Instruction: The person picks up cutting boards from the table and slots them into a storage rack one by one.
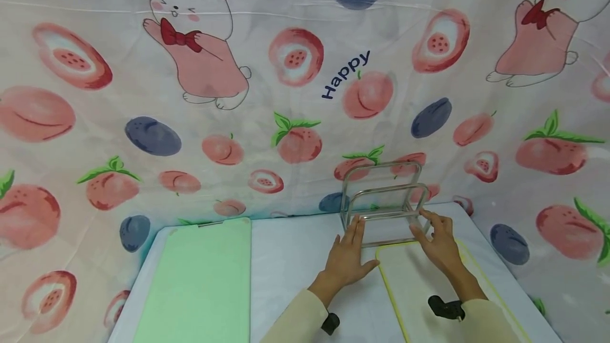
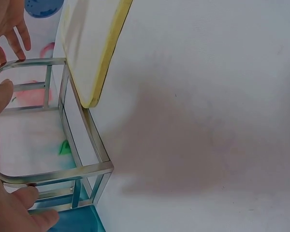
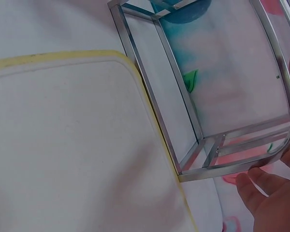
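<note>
A silver metal rack (image 1: 385, 190) with rounded wire-like frames stands upright at the back right, near the patterned backdrop. My left hand (image 1: 343, 261) touches its left side with nearly straight fingers, the thumb held apart. In the left wrist view, those fingertips meet the rack's side bar (image 2: 82, 172). At the other side, my right hand (image 1: 440, 245) holds the rack's right frame between thumb and fingers. A white board with a yellow rim (image 1: 410, 279) lies flat under my right forearm, its far edge against the rack's base bar (image 3: 157, 113).
To the left, a light green board (image 1: 200, 285) lies flat on the white tabletop (image 1: 290, 269). A cloth backdrop (image 1: 295, 105) printed with peaches and rabbits rises behind the table and along its right side.
</note>
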Demonstrator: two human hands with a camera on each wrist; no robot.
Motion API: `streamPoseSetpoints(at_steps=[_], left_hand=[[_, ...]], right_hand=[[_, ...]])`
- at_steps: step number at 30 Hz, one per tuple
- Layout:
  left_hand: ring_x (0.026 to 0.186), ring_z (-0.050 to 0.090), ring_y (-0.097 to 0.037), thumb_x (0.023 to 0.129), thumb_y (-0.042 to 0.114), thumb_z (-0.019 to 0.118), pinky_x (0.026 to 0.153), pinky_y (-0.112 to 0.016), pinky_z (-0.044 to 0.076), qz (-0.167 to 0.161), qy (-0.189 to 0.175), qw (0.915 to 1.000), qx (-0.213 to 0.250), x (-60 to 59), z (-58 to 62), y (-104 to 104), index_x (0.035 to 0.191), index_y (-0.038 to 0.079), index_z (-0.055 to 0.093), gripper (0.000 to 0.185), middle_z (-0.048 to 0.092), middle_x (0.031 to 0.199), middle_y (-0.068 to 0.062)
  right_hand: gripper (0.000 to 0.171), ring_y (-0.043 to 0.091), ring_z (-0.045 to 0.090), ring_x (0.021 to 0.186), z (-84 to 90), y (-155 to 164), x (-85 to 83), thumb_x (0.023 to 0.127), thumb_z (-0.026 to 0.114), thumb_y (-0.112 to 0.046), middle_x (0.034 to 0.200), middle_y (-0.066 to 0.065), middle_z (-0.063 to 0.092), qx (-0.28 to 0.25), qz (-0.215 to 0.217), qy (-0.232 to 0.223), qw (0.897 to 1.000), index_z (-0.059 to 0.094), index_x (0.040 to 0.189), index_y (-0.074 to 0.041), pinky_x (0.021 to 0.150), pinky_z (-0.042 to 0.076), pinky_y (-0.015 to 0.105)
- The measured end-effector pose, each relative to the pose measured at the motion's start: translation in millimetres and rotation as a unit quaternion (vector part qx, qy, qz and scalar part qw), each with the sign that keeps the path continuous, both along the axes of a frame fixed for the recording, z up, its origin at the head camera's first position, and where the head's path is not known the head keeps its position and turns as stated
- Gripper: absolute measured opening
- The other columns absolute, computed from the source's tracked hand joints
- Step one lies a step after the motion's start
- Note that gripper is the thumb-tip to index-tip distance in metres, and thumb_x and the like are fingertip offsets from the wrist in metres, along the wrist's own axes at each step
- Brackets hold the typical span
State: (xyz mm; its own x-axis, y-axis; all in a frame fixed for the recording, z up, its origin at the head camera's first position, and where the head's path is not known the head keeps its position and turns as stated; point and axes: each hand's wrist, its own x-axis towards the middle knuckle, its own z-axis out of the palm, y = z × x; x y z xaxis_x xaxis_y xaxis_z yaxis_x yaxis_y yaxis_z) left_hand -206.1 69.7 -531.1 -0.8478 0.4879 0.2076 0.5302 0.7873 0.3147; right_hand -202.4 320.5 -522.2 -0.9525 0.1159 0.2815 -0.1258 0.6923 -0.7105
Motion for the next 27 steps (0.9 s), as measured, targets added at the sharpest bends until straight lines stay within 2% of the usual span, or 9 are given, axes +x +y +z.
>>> streamPoseSetpoints(at_steps=[6, 11, 14, 18, 20, 27], left_hand=[[0.134, 0.038, -0.02, 0.086, 0.054, 0.064, 0.104, -0.049, 0.036, 0.005, -0.006, 0.9998, 0.017, 1.9, -1.8, -3.8, 0.154, 0.009, 0.003, 0.102, 0.007, 0.16, -0.007], [0.128, 0.045, -0.024, 0.086, 0.053, 0.065, 0.103, -0.048, 0.038, 0.012, -0.006, 0.999, 0.043, 3.8, -3.6, -6.3, 0.154, 0.008, 0.005, 0.101, 0.006, 0.16, -0.007], [0.124, 0.049, -0.028, 0.086, 0.048, 0.067, 0.098, -0.043, 0.044, 0.012, -0.009, 0.9967, 0.08, 4.9, -5.4, -7.1, 0.154, 0.008, 0.007, 0.099, 0.007, 0.159, -0.009], [0.115, 0.056, -0.029, 0.087, 0.045, 0.067, 0.081, -0.035, 0.053, 0.016, -0.016, 0.9924, 0.121, 6.2, -7.6, -8.0, 0.153, 0.007, 0.009, 0.096, 0.01, 0.158, -0.013], [0.111, 0.058, -0.029, 0.088, 0.047, 0.065, 0.076, -0.033, 0.053, 0.023, -0.015, 0.9916, 0.126, 6.6, -9.2, -8.6, 0.154, 0.008, 0.009, 0.094, 0.012, 0.158, -0.015], [0.114, 0.056, -0.033, 0.088, 0.045, 0.066, 0.077, -0.038, 0.053, 0.039, -0.017, 0.9892, 0.14, 8.6, -12.0, -13.9, 0.154, 0.013, 0.005, 0.095, 0.01, 0.158, -0.013]], right_hand=[[0.055, 0.046, 0.038, 0.117, 2.1, -6.8, 2.1, 0.096, 0.057, -0.031, 0.129, 0.027, 0.026, -0.004, 0.005, -0.001, 1.0, 0.04, 0.142, -0.004, 0.087, 0.039, 0.057], [0.055, 0.047, 0.038, 0.117, 3.2, -12.2, 2.1, 0.096, 0.058, -0.031, 0.129, 0.026, 0.026, -0.001, 0.004, -0.001, 1.0, 0.04, 0.141, -0.005, 0.082, 0.041, 0.062], [0.056, 0.047, 0.038, 0.117, 2.0, -14.0, 1.7, 0.095, 0.058, -0.032, 0.129, 0.026, 0.025, 0.005, 0.002, -0.004, 1.0, 0.04, 0.141, -0.007, 0.076, 0.041, 0.064], [0.055, 0.047, 0.039, 0.117, -0.3, -15.7, 0.7, 0.096, 0.058, -0.034, 0.129, 0.024, 0.025, 0.009, 0.001, -0.009, 1.0, 0.04, 0.141, -0.008, 0.073, 0.043, 0.064], [0.055, 0.046, 0.039, 0.117, -1.3, -16.9, 0.4, 0.096, 0.058, -0.034, 0.129, 0.023, 0.025, 0.006, 0.004, -0.008, 1.0, 0.04, 0.141, -0.009, 0.072, 0.043, 0.063], [0.054, 0.044, 0.041, 0.116, -2.5, -24.1, 1.7, 0.095, 0.06, -0.032, 0.128, 0.021, 0.028, 0.005, 0.008, 0.004, 1.0, 0.043, 0.14, -0.01, 0.07, 0.043, 0.061]])
